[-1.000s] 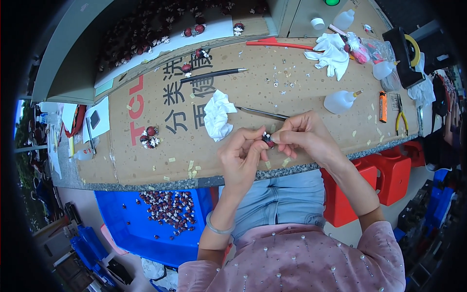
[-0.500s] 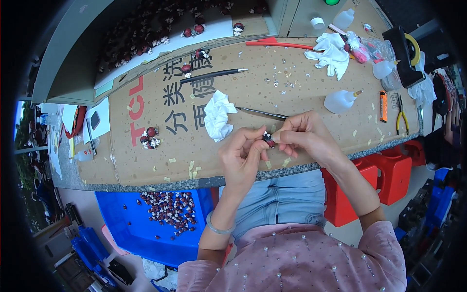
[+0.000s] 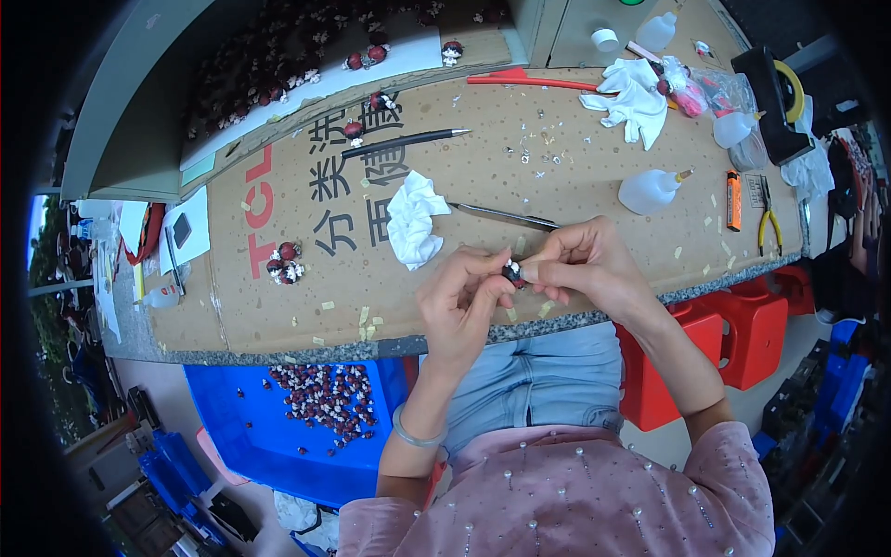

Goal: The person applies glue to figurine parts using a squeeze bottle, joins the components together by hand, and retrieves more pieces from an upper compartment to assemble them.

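A tiny figurine (image 3: 512, 272), dark and white, is held over the table's near edge between my two hands. My left hand (image 3: 462, 295) pinches it between thumb and fingers. From the other side my right hand (image 3: 594, 267) presses thumb and forefinger on it, so most of its surface is covered. Just beyond my hands lie a crumpled white cloth (image 3: 416, 223) and a dark slim tool (image 3: 506, 216). Farther left on the cardboard, a few similar dark red and white figurines (image 3: 285, 264) stand close together.
A blue bin (image 3: 223, 418) with many figurines sits below the table at left. A shelf (image 3: 306, 111) of figurines stands behind. White squeeze bottle (image 3: 650, 192), orange box (image 3: 732, 201), yellow-handled pliers (image 3: 769, 229) and tape dispenser (image 3: 772, 104) lie at right. Red stools (image 3: 754, 334) stand below.
The figurine has turned between my fingers, showing more of its dark and white side and less red. My right hand has shifted very slightly; my left stays put.
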`<state>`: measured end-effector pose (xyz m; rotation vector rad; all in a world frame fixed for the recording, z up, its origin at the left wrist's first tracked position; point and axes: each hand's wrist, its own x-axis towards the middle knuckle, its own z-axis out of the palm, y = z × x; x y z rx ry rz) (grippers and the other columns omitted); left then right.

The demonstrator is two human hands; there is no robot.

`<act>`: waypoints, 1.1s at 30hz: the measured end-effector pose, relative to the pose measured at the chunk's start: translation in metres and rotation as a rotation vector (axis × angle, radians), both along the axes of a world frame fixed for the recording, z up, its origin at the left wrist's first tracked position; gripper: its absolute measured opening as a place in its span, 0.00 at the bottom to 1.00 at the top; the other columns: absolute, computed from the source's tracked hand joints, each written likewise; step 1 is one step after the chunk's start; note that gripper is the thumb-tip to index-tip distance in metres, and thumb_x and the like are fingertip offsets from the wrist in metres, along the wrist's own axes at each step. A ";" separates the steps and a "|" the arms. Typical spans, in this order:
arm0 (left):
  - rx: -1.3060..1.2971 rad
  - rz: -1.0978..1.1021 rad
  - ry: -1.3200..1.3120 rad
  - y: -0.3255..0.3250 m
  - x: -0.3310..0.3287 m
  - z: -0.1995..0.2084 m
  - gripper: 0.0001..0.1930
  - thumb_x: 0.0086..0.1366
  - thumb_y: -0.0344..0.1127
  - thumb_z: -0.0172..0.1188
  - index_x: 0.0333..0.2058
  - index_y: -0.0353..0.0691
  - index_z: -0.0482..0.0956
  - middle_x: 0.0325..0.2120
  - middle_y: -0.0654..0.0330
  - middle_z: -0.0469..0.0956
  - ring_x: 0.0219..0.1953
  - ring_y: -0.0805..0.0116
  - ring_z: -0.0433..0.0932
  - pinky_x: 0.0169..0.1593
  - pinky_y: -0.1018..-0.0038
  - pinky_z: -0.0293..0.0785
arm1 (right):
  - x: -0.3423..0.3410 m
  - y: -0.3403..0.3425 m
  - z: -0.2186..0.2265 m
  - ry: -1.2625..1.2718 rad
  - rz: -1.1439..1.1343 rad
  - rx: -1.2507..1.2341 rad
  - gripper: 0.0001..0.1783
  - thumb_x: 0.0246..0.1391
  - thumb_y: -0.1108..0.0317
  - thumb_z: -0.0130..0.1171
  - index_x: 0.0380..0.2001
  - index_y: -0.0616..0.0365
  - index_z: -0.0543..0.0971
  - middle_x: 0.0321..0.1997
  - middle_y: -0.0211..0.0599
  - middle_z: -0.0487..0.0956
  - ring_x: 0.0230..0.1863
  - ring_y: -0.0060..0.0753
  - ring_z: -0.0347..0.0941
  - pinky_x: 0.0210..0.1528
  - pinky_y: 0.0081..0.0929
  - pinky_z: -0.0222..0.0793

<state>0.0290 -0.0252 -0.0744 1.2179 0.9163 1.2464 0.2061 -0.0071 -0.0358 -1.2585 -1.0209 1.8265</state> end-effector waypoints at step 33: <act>-0.038 0.027 0.052 0.000 0.001 0.002 0.08 0.60 0.18 0.54 0.39 0.27 0.76 0.25 0.61 0.73 0.21 0.79 0.73 0.22 0.85 0.69 | -0.004 0.005 0.004 -0.028 0.001 -0.045 0.08 0.47 0.72 0.60 0.18 0.64 0.78 0.15 0.31 0.75 0.15 0.14 0.68 0.16 0.12 0.60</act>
